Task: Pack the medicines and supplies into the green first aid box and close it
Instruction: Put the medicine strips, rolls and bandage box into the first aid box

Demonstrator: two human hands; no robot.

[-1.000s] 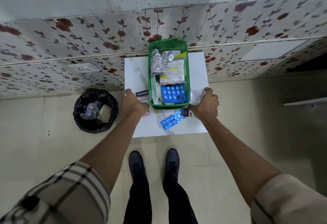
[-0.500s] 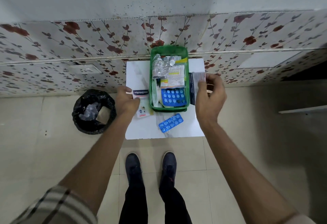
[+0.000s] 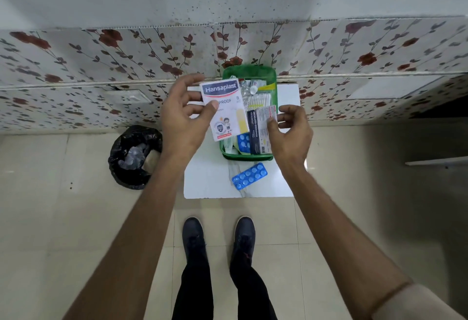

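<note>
The green first aid box (image 3: 274,76) stands open on a small white table (image 3: 210,180) against the tiled wall, with packets, cotton buds and a blue blister strip inside. My left hand (image 3: 182,119) holds a white Hansaplast plaster pack (image 3: 224,109) raised over the box's left side. My right hand (image 3: 291,132) pinches a dark medicated dressings box (image 3: 260,130) over the box's right front part. A second blue blister strip (image 3: 250,176) lies on the table in front of the box.
A black-bagged waste bin (image 3: 135,156) stands on the floor left of the table. The flowered tile wall (image 3: 101,66) rises right behind the box. My shoes (image 3: 217,233) are on the tiled floor just below the table's front edge.
My left hand has lifted the Hansaplast pack off the table up over the box. My right hand has carried the dressings box from the table's right side to over the box.
</note>
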